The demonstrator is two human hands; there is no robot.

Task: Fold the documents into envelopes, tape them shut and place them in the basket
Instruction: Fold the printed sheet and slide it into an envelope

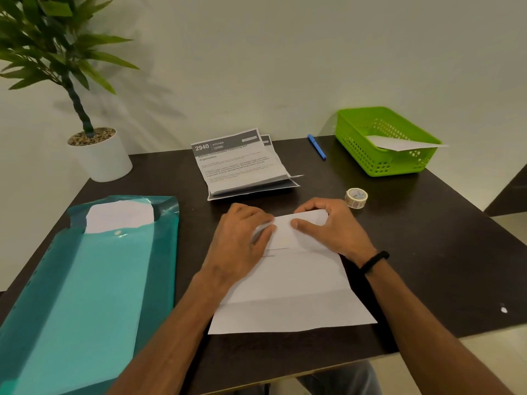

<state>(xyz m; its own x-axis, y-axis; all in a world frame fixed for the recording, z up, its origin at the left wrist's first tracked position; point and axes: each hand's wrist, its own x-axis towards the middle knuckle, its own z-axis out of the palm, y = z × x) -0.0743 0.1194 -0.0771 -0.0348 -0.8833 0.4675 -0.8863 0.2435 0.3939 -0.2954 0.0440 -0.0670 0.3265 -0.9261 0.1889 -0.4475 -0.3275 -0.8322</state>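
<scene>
Near the middle of the dark table (427, 238) lies a white sheet (288, 297), its far part folded over toward the person. Both hands press on that folded flap: the left hand (242, 235) lies flat with straight fingers along the flap's left end, and the right hand (328, 226) rests on its right end, thumb pointing inward, fingers bent over the far edge. The thumbs come close together without touching. How far the flap reaches under the palms is hidden. A black band (373, 262) circles the right wrist.

Beyond the hands sits a stack of printed documents (239, 163), creased across; only the heading "2940 KITCHEN" reads clearly, the small print being too blurred. A tape roll (356, 197) stands just right of the hands, a blue pen (316, 146) farther back. The green basket (379, 161) at the far right corner holds a white paper piece poking over its rim. A teal folder (85, 280) at the left is cut off by the frame, white paper showing in its opening. A potted plant (97, 155) stands behind it.
</scene>
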